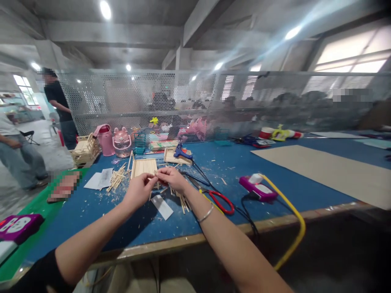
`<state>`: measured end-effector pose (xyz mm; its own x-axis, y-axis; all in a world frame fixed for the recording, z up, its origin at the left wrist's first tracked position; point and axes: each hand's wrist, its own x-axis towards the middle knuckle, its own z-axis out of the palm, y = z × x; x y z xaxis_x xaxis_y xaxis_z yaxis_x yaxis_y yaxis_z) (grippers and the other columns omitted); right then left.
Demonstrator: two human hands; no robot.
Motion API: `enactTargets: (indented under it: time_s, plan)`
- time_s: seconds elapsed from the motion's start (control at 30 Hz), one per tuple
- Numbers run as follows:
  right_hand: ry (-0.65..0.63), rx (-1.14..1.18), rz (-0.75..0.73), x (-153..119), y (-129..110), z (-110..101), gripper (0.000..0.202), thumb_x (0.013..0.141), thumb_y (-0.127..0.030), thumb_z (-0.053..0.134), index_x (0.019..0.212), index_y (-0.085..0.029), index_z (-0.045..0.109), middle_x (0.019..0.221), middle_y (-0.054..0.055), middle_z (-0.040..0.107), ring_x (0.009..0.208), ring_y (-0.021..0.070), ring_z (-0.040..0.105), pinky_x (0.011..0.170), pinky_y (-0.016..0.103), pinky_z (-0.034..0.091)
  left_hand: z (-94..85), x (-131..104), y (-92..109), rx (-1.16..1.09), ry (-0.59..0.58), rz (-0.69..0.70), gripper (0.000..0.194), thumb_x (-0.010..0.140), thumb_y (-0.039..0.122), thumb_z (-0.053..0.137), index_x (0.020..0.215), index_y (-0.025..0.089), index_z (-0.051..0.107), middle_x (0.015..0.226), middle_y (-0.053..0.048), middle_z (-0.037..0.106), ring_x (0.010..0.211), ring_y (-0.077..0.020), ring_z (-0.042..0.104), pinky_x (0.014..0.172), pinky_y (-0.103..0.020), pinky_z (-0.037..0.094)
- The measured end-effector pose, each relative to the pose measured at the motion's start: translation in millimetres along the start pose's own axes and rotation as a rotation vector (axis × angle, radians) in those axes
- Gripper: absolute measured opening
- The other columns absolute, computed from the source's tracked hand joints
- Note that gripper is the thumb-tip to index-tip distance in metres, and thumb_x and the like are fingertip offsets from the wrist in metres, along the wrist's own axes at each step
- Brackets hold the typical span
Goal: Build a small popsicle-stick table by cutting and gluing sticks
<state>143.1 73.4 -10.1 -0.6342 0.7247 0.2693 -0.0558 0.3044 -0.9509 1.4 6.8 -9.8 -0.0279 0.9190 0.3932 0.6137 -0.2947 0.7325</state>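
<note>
My left hand (pixel 139 190) and my right hand (pixel 173 180) meet over the blue table, fingertips pinched together. Whatever is between them is too small and hidden to make out. Just behind the hands lies a flat panel of pale wooden sticks (pixel 143 166) with raised edges. Loose wooden sticks (pixel 117 178) are heaped to the left of it, and more sticks (pixel 183 202) lie partly under my right forearm. A small white paper (pixel 162 206) is in front of my hands. Beyond them, a blue glue gun (pixel 182 152) rests on a small wooden stick frame (pixel 169 156).
Red-handled scissors (pixel 224 202) and a purple power strip (pixel 257 189) with a yellow cable (pixel 297 215) are at right. A large cardboard sheet (pixel 324 171) covers the far right. Pink bottles (pixel 105 140) stand by the mesh screen (pixel 122 97). Two people are at left.
</note>
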Motion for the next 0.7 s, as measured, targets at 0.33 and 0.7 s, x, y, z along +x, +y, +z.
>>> enactTargets:
  time_s: [0.33,0.7]
  plan:
    - [-0.045,-0.106,0.045,-4,-5,-1,0.038,0.067,-0.05,0.055,0.059,-0.013,0.053,0.048,-0.003,0.048,0.041,0.005,0.037,0.04,0.02,0.024,16.4,1,-10,-0.433,0.141,-0.07,0.028,0.071,0.041,0.054,0.074,0.014,0.061,0.042,0.006,0.046,0.036,-0.0061,0.038,0.038,-0.018,0.03]
    - [0.198,0.021,-0.082,-2,-2,10,0.028,0.067,-0.034,0.056,0.064,-0.02,0.032,0.059,-0.006,0.049,0.046,0.006,0.042,0.043,0.019,0.032,14.5,1,-9,-0.746,-0.027,-0.249,0.04,0.059,0.044,0.063,0.081,0.017,0.043,0.067,0.002,0.059,0.043,-0.0059,0.049,0.036,-0.016,0.035]
